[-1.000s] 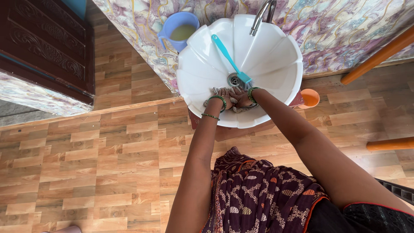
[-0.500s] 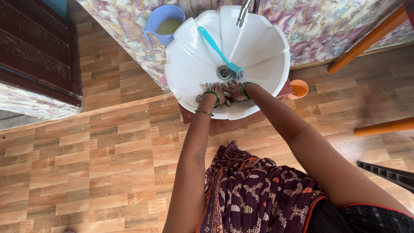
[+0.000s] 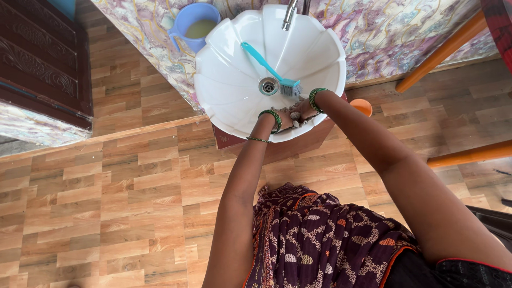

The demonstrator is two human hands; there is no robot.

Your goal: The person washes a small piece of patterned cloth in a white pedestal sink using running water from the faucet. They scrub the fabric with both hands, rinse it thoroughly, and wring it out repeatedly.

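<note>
two hands meet at the near rim of the white basin [image 3: 229,101], and i take that basin as my landmark for everything else. my left hand [image 3: 281,119] and my right hand [image 3: 303,109] are both clenched on a small greyish cloth [image 3: 294,116], bunched between them just inside the basin's near edge; only scraps of it show between the fingers, so i cannot tell its full shape. green bangles [image 3: 271,118] ring both wrists.

a teal brush [image 3: 269,66] lies loose inside the basin, its handle running up toward the far left wall and its bristles resting just beside the drain [image 3: 268,86], close to my right hand but not touching it. the tap [image 3: 290,13] stands at the basin's far rim, and i see no water running from it. a blue mug [image 3: 193,26] with pale liquid sits on the marbled counter [image 3: 384,32] just left of the basin. an orange cup [image 3: 364,106] peeks out below the basin's right side, down on the wooden floor [image 3: 106,202].

as i judge it, the cloth work is mid-way: the cloth is gripped and being worked, the basin looks white and mostly clean, while the brush lies unused.
</note>
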